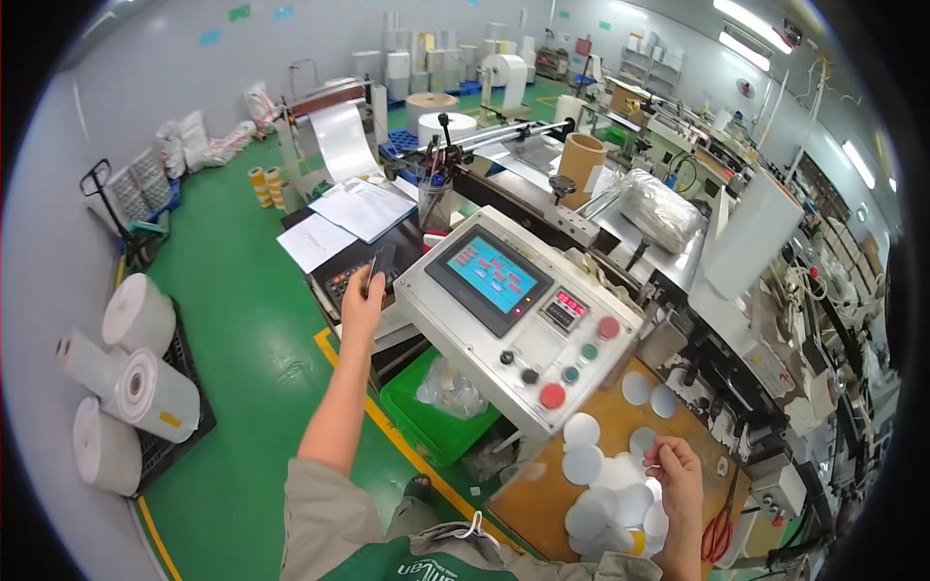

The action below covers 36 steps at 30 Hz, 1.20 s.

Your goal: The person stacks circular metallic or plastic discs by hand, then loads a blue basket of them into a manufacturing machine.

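My left hand (360,308) is stretched toward the dark desk, its fingers closed on a slim dark phone-like object (384,263). Under and beside it sits a calculator (341,284), partly covered. To its right is a control panel (523,349) with a lit touch screen (489,281), knobs and buttons. My right hand (675,473) hovers over the brown worktop (542,513), fingers curled together; whether something small is between them I cannot make out. Near its fingertips are a round white disc (641,442) and a loose heap of such discs (620,474).
Red-handled scissors (718,538) lie right of my right hand. A green bin (407,407) with clear plastic stands below the panel. Papers (360,207) and a pen holder (435,201) are on the desk. Large film rolls (155,392) stand at left; machinery extends along the right.
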Each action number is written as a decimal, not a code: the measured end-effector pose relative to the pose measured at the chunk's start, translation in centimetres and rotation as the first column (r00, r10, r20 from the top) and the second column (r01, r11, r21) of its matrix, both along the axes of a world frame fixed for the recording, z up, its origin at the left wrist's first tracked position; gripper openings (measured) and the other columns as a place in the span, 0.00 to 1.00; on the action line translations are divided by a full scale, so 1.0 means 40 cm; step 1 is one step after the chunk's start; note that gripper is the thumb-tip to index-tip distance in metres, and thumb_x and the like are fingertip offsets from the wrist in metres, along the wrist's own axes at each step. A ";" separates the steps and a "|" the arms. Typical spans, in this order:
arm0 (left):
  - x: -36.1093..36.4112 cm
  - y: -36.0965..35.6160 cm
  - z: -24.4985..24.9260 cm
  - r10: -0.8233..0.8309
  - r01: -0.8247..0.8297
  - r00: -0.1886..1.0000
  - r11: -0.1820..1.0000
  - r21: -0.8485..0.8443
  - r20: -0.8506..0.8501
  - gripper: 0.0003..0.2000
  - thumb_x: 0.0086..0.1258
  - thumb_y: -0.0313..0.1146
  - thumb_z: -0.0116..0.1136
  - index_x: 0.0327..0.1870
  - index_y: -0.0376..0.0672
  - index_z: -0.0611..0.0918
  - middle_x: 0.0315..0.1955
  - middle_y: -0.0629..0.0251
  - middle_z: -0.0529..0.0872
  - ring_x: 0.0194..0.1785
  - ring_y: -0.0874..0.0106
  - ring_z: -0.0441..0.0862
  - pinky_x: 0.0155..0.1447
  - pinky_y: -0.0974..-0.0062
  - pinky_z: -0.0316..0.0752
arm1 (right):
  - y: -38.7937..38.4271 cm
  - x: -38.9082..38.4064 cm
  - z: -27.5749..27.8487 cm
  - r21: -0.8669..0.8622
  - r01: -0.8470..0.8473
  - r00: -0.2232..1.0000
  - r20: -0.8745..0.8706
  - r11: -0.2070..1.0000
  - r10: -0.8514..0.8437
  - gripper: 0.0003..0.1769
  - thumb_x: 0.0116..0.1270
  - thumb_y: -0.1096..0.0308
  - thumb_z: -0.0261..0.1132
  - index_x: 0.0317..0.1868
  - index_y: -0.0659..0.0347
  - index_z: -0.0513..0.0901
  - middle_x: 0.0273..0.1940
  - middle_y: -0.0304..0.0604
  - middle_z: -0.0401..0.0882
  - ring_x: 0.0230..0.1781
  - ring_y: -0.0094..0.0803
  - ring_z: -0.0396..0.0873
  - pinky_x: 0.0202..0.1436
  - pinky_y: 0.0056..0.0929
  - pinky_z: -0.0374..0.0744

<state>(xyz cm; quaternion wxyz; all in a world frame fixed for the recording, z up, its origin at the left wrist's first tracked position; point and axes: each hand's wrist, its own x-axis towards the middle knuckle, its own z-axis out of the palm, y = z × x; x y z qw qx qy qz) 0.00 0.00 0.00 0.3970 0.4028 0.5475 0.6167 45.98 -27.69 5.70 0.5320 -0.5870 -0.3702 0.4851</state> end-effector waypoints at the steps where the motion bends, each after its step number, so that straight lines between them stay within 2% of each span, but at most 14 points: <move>1: 0.010 0.049 -0.031 0.049 -0.041 0.991 0.997 0.062 -0.126 0.22 0.65 0.44 0.58 0.57 0.43 0.74 0.50 0.52 0.80 0.51 0.59 0.79 0.54 0.60 0.71 | -0.029 0.016 -0.001 -0.015 0.060 0.998 -0.010 0.998 -0.061 0.08 0.69 0.69 0.57 0.45 0.62 0.78 0.35 0.41 0.81 0.33 0.25 0.79 0.35 0.20 0.77; 3: -0.089 0.232 -0.158 0.058 -0.049 0.974 0.998 0.043 -0.221 0.23 0.64 0.43 0.59 0.56 0.40 0.75 0.48 0.52 0.81 0.48 0.56 0.79 0.53 0.60 0.71 | 0.070 -0.102 -0.016 -0.111 0.151 0.989 0.025 0.982 -0.149 0.08 0.69 0.69 0.57 0.44 0.63 0.78 0.34 0.41 0.81 0.33 0.25 0.79 0.34 0.20 0.77; 5: -0.091 0.373 -0.180 0.190 -0.102 0.728 0.980 0.170 -0.659 0.22 0.60 0.40 0.60 0.53 0.37 0.75 0.44 0.48 0.80 0.47 0.51 0.77 0.52 0.59 0.71 | 0.106 -0.155 -0.025 -0.156 0.232 0.973 0.042 0.960 -0.228 0.07 0.69 0.70 0.56 0.42 0.63 0.78 0.33 0.41 0.81 0.32 0.24 0.78 0.35 0.21 0.76; 9: -0.094 0.603 -0.197 0.249 -0.012 0.310 0.966 0.258 -0.918 0.20 0.59 0.45 0.60 0.45 0.38 0.80 0.39 0.46 0.81 0.43 0.49 0.79 0.48 0.56 0.73 | 0.136 -0.202 -0.006 -0.121 0.398 0.894 0.272 0.909 -0.355 0.09 0.67 0.68 0.59 0.41 0.67 0.79 0.33 0.42 0.80 0.32 0.26 0.76 0.39 0.23 0.75; 10: -0.059 0.597 -0.173 0.073 -0.112 0.457 0.993 0.024 -0.886 0.21 0.61 0.48 0.58 0.46 0.39 0.80 0.40 0.48 0.82 0.43 0.49 0.80 0.47 0.55 0.74 | 0.123 -0.201 0.003 -0.101 0.429 0.874 0.296 0.898 -0.384 0.11 0.67 0.67 0.59 0.42 0.68 0.79 0.33 0.41 0.80 0.33 0.26 0.76 0.40 0.23 0.75; 14: -0.133 0.823 -0.425 -0.192 -0.041 0.028 0.980 -0.193 -0.981 0.29 0.62 0.60 0.50 0.50 0.42 0.79 0.43 0.47 0.82 0.46 0.48 0.80 0.49 0.53 0.73 | 0.051 -0.193 0.048 -0.027 0.616 0.748 0.335 0.787 -0.574 0.12 0.68 0.66 0.59 0.45 0.67 0.79 0.36 0.39 0.79 0.37 0.23 0.75 0.43 0.23 0.73; 17: -0.155 0.813 -0.375 -0.021 0.025 0.081 1.000 -0.019 -0.997 0.28 0.63 0.57 0.52 0.51 0.39 0.81 0.48 0.47 0.81 0.51 0.51 0.78 0.55 0.59 0.71 | -0.034 -0.126 0.029 0.061 0.724 0.591 0.457 0.687 -0.664 0.11 0.68 0.66 0.58 0.45 0.64 0.79 0.37 0.34 0.79 0.37 0.20 0.75 0.43 0.22 0.73; 18: -0.218 0.878 -0.418 0.214 0.027 0.281 0.973 0.231 -0.935 0.27 0.63 0.53 0.55 0.52 0.38 0.80 0.49 0.48 0.80 0.54 0.53 0.76 0.57 0.61 0.70 | -0.059 -0.103 0.006 0.065 0.749 0.528 0.543 0.659 -0.653 0.11 0.67 0.66 0.59 0.45 0.64 0.79 0.37 0.35 0.80 0.36 0.20 0.75 0.43 0.22 0.73; 22: -0.103 0.622 -0.033 0.232 0.059 0.797 0.889 0.454 -0.557 0.18 0.71 0.38 0.51 0.53 0.32 0.77 0.50 0.54 0.81 0.55 0.65 0.77 0.60 0.71 0.68 | -0.148 0.029 -0.118 0.004 0.757 0.438 0.740 0.654 -0.511 0.13 0.62 0.65 0.63 0.44 0.64 0.80 0.36 0.41 0.81 0.34 0.26 0.77 0.43 0.24 0.75; 26: 0.245 0.079 0.235 -0.270 0.381 0.910 0.845 0.376 -0.316 0.15 0.74 0.28 0.43 0.57 0.34 0.74 0.54 0.58 0.78 0.56 0.71 0.74 0.60 0.74 0.68 | -0.024 0.076 -0.132 0.026 0.557 0.423 0.852 0.830 -0.310 0.17 0.57 0.60 0.66 0.44 0.61 0.81 0.43 0.48 0.80 0.45 0.39 0.77 0.51 0.33 0.73; 27: 0.266 0.004 0.211 -0.352 0.645 0.696 0.689 0.330 -0.625 0.16 0.72 0.30 0.46 0.57 0.34 0.73 0.56 0.59 0.76 0.57 0.68 0.74 0.59 0.72 0.69 | 0.035 0.074 -0.120 0.047 0.459 0.322 0.922 0.887 -0.216 0.18 0.57 0.58 0.66 0.46 0.59 0.81 0.47 0.49 0.79 0.51 0.43 0.75 0.54 0.35 0.72; 29: 0.403 -0.178 0.211 -0.710 0.954 0.286 0.274 0.122 -0.643 0.22 0.63 0.32 0.59 0.58 0.38 0.72 0.56 0.55 0.75 0.61 0.62 0.71 0.64 0.68 0.64 | 0.141 0.084 -0.120 -0.127 0.354 0.418 0.908 0.927 -0.035 0.24 0.59 0.54 0.63 0.55 0.54 0.77 0.60 0.48 0.70 0.64 0.45 0.64 0.62 0.43 0.66; 31: 0.542 -0.287 0.121 -0.774 0.995 0.079 0.025 0.095 -0.628 0.27 0.58 0.30 0.62 0.61 0.40 0.71 0.61 0.51 0.69 0.66 0.56 0.65 0.68 0.62 0.58 | 0.237 0.117 -0.199 -0.072 0.398 0.346 0.935 0.915 -0.077 0.27 0.59 0.54 0.62 0.58 0.51 0.73 0.64 0.45 0.65 0.67 0.46 0.59 0.64 0.48 0.63; 36: 0.683 -0.357 -0.048 -0.470 0.975 0.062 0.218 -0.047 -0.880 0.34 0.58 0.38 0.64 0.66 0.40 0.64 0.65 0.45 0.61 0.68 0.46 0.56 0.69 0.55 0.55 | 0.271 0.156 -0.217 -0.212 0.171 0.324 0.934 0.962 0.148 0.31 0.61 0.54 0.59 0.66 0.45 0.66 0.69 0.40 0.59 0.72 0.41 0.52 0.68 0.64 0.50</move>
